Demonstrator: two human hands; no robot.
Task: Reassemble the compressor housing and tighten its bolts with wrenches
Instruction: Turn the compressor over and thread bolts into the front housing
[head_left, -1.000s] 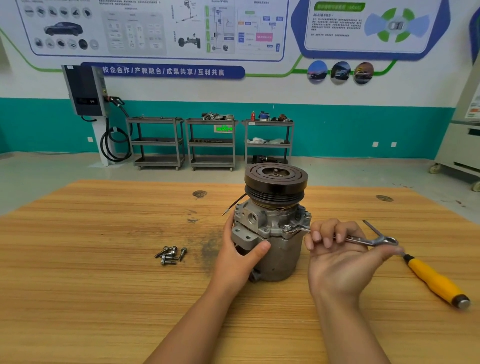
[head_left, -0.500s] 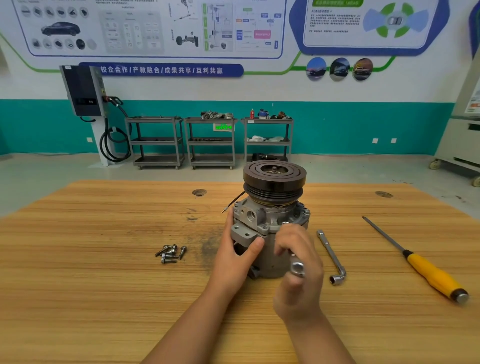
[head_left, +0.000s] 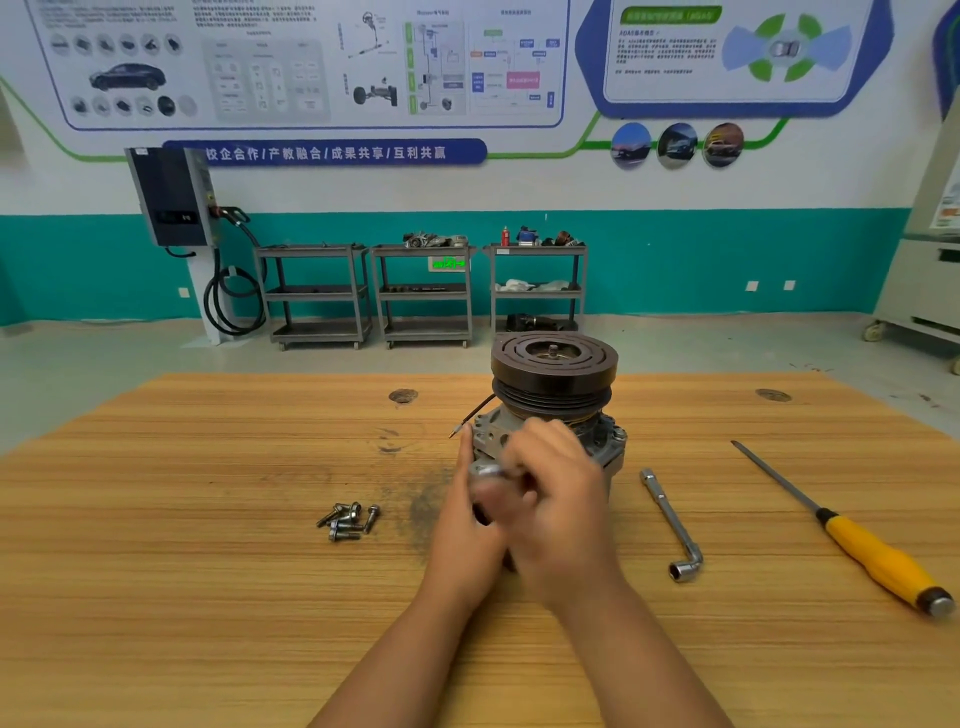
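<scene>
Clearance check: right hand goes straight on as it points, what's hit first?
Likely the grey cast-metal compressor housing, just beyond the right hand gripping a small silver wrench; blur leaves depth unclear.

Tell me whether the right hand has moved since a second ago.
Yes. The right hand went left, away from the screwdriver, in front of the compressor.

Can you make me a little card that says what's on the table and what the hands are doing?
Table: wooden table
Middle: compressor, standing up, dark pulley on top
Left hand: holds the compressor's left side
Right hand: grips a shiny wrench in front of it, blurred
Left side: heap of loose bolts
Right side: bent socket wrench, then yellow-handled screwdriver, both untouched
</scene>
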